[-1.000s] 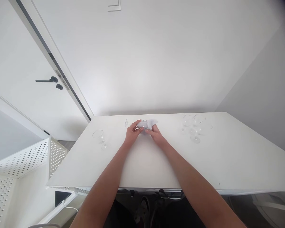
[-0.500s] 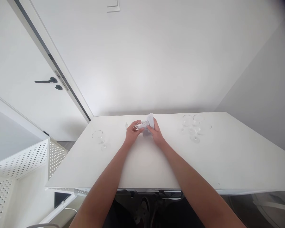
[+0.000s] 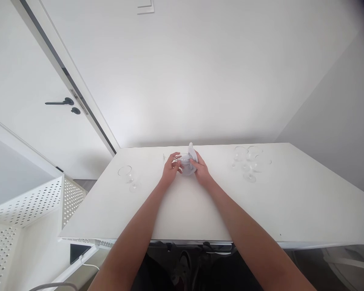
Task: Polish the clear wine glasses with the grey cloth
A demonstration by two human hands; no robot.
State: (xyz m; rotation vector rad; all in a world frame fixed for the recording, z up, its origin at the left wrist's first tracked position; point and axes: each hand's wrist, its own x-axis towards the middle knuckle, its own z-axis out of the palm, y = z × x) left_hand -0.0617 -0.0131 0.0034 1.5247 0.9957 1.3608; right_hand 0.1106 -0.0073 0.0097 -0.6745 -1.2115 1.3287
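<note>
White bench (image 3: 291,210) fills the middle of the frame. Three glasses (image 3: 251,161) are bunched right of centre, with a lone glass (image 3: 125,173) on the left. Dead centre, the left hand (image 3: 170,171) grips a sideways wine glass (image 3: 184,159), by the stem end I think. The right hand (image 3: 202,171) clutches a cloth (image 3: 192,150), now bunched up against the bowl instead of trailing flat.

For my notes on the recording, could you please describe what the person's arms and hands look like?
The left forearm and the right forearm are bare down to the picture's bottom edge; no sleeves show. The left hand and the right hand wear no gloves, and no watch or bracelet shows at either wrist. Rings are too small to tell.
</note>
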